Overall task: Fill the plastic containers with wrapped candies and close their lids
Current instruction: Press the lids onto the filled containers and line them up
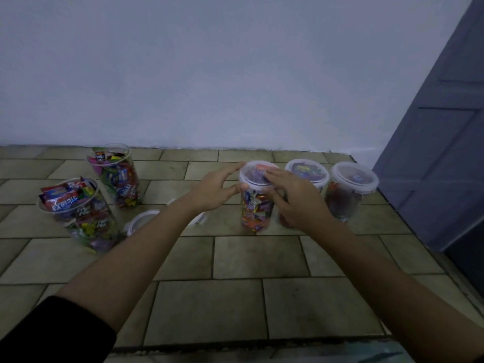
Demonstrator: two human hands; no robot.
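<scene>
Tan tiles point(235, 258) run back to a pale wall point(235, 74), with a grey door point(445, 153) at the right. 5 tubs stand on the tiles.

The 2 at the left, the near open tub point(78, 221) and the far open tub point(117, 184), are heaped with wrapped candies point(62, 195) and have no lids. The first loose lid point(141, 221) lies just beside the left forearm. The second loose lid point(197, 218) is partly hidden behind that arm. At the right, the 2 closed tubs point(351, 189) stand side by side with their lids on.

The middle tub point(255, 213) is full, and its lid point(252, 176) sits on top. The left hand point(214, 192) grips it at the rim, with the index finger reaching to the far edge and the thumb against the wall just below. The right hand point(298, 205) lays straight fingers flat on the lid, pressing rather than clasping.

The step in hand looks like sealing tub 3 of 5. I cannot tell whether the lid has snapped home all round. The next move probably calls for firm pressure around the rim while the left hand braces the tub. After that comes a reach left for a loose lid. The candies in the open tubs stand above the rims, so they may need pushing down before a lid will seat.
</scene>
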